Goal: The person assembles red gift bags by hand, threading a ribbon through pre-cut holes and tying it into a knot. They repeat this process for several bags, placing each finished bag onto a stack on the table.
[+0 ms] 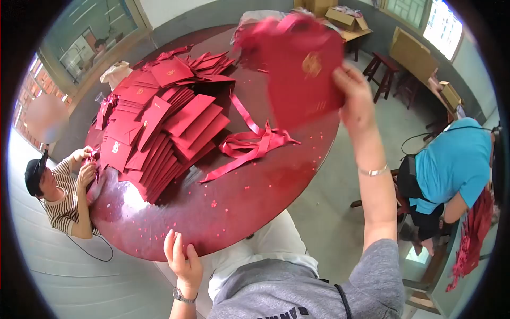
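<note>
My right hand (355, 98) is raised over the far right side of the round table, with fingers and thumb closed on the edge of a red paper bag (303, 80). The bag has a gold emblem on its front, and its top is smeared by motion. At the table's near edge my left hand (183, 263) is held with its fingers apart and nothing in it. Loose red ribbons (257, 143) lie on the table between the two hands. A big heap of flat red paper bags (159, 117), some with gold emblems, covers the table's left side.
Small red scraps dot the dark red round table (255, 202). A person in a striped shirt (64, 196) handles red material at the left edge. Another person in blue (454, 159) bends beside hanging red bags (473, 239). Stools (380, 74) and a cardboard box (345, 20) stand behind.
</note>
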Tool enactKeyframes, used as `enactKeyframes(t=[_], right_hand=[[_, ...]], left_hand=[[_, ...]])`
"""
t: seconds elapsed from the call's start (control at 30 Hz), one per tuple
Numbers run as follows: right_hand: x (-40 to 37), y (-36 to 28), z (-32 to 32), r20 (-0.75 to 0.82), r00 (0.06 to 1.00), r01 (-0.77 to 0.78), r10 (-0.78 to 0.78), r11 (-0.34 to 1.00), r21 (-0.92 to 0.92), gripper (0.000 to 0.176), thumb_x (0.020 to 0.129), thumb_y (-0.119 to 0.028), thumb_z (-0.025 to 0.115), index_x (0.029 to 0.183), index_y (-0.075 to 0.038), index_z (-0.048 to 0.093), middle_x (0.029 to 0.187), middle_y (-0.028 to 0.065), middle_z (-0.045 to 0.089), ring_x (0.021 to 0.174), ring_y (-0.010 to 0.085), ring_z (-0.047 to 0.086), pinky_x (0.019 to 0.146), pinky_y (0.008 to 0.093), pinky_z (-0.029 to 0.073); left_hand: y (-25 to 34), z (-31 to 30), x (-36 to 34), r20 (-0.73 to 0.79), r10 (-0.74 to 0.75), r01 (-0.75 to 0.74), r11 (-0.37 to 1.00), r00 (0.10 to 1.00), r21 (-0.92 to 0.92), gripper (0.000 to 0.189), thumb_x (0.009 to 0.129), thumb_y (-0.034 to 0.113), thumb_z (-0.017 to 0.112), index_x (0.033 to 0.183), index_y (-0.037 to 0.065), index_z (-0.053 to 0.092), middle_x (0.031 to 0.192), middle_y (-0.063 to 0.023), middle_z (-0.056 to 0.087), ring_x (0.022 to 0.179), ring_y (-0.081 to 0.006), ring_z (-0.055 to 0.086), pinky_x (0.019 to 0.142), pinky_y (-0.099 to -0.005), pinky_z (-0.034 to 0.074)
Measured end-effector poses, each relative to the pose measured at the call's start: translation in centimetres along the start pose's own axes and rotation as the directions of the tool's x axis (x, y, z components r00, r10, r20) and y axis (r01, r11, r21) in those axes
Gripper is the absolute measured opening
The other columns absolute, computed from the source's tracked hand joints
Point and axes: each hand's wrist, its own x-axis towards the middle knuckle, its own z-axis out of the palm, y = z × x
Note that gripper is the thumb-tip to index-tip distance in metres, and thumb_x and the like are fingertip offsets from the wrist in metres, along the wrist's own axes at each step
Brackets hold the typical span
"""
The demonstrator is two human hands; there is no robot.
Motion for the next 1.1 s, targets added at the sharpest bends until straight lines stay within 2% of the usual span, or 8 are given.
enactKeyframes(t=[0.13,0.2,0.3,0.43,0.5,0.63,1.0,1.1], right_hand=[[8.8,2.9,-5.6,0.058,0.988,0.134,-0.146,0.976,0.172,0.03,0.094,-0.008,0.06,0.123,0.0,0.058,0.112,0.0088,0.066,0.102,0.0177,0.064,0.09,0.029,0.049],[13.2,8.9,-10.3,-0.111,0.982,0.078,-0.151,0.869,-0.489,0.04,0.093,-0.014,0.063,0.126,0.005,0.055,0.115,0.01,0.065,0.106,0.02,0.064,0.091,0.031,0.05],[11.1,12.2,-10.2,-0.341,0.939,-0.317,0.05,-0.263,-0.911,0.073,0.075,-0.034,0.076,0.132,0.004,0.051,0.122,0.0249,0.061,0.114,0.0386,0.059,0.1,0.0432,0.046],[11.4,16.1,-15.7,-0.135,0.989,-0.088,-0.06,0.497,-0.863,0.066,0.082,-0.028,0.074,0.134,0.004,0.049,0.124,0.0221,0.059,0.109,0.034,0.06,0.094,0.0402,0.048],[8.5,14.4,-11.7,-0.01,0.931,0.04,-0.364,0.129,-0.991,0.057,0.086,-0.022,0.071,0.132,0.003,0.051,0.115,0.0172,0.061,0.102,0.0274,0.06,0.091,0.0362,0.049],[4.3,12.9,-2.2,0.25,0.958,0.111,0.142,0.621,-0.776,0.045,0.085,-0.01,0.066,0.128,-0.001,0.055,0.11,0.0071,0.061,0.089,0.0122,0.061,0.079,0.0266,0.051],[7.5,22.2,7.8,0.344,0.867,0.381,0.361,-0.036,-0.924,0.043,0.083,-0.032,0.067,0.112,-0.001,0.061,0.121,0.0257,0.058,0.104,0.0401,0.061,0.088,0.0477,0.051],[8.4,23.6,6.8,0.352,0.849,0.321,0.395,0.145,-0.936,0.035,0.082,-0.029,0.066,0.105,-0.003,0.062,0.106,0.0232,0.065,0.095,0.0428,0.063,0.085,0.0486,0.051]], left_hand=[[0.9,1.1,1.2,0.06,-0.057,0.054,0.997,0.997,0.059,0.041,0.083,-0.007,0.058,0.124,-0.003,0.057,0.131,-0.0216,0.054,0.12,-0.0363,0.053,0.103,-0.0424,0.043],[1.5,2.0,1.5,0.123,-0.137,0.127,0.988,0.983,0.085,0.035,0.083,-0.006,0.058,0.117,-0.004,0.061,0.127,-0.0212,0.057,0.114,-0.0363,0.057,0.098,-0.0421,0.046],[1.5,2.6,1.9,0.151,-0.12,0.084,0.97,0.981,0.229,0.032,0.081,-0.005,0.06,0.112,-0.003,0.064,0.122,-0.0205,0.06,0.108,-0.0357,0.059,0.094,-0.0417,0.049],[1.9,2.7,2.1,0.118,-0.166,0.139,0.968,0.979,0.209,0.029,0.077,-0.004,0.063,0.106,-0.002,0.067,0.115,-0.0197,0.063,0.103,-0.035,0.061,0.09,-0.0415,0.05],[2.0,2.7,2.9,0.095,-0.175,0.158,0.974,0.98,0.165,0.029,0.075,-0.006,0.063,0.103,-0.002,0.068,0.109,-0.0192,0.065,0.099,-0.0352,0.062,0.087,-0.0415,0.051],[2.0,2.4,7.8,0.018,-0.129,0.128,0.99,0.991,0.055,0.028,0.075,-0.008,0.064,0.102,-0.002,0.067,0.108,-0.0195,0.064,0.097,-0.0355,0.063,0.085,-0.0405,0.053],[-1.0,11.8,26.8,0.287,0.006,-0.126,0.906,0.958,0.403,0.036,0.081,0.011,0.065,0.113,-0.002,0.055,0.103,-0.0205,0.061,0.101,-0.0351,0.059,0.087,-0.0421,0.05],[-2.6,12.5,26.6,0.413,0.04,-0.33,0.673,0.91,0.662,0.016,0.08,0.007,0.058,0.096,0.005,0.055,0.089,-0.0105,0.061,0.082,-0.0263,0.065,0.072,-0.0355,0.055]])
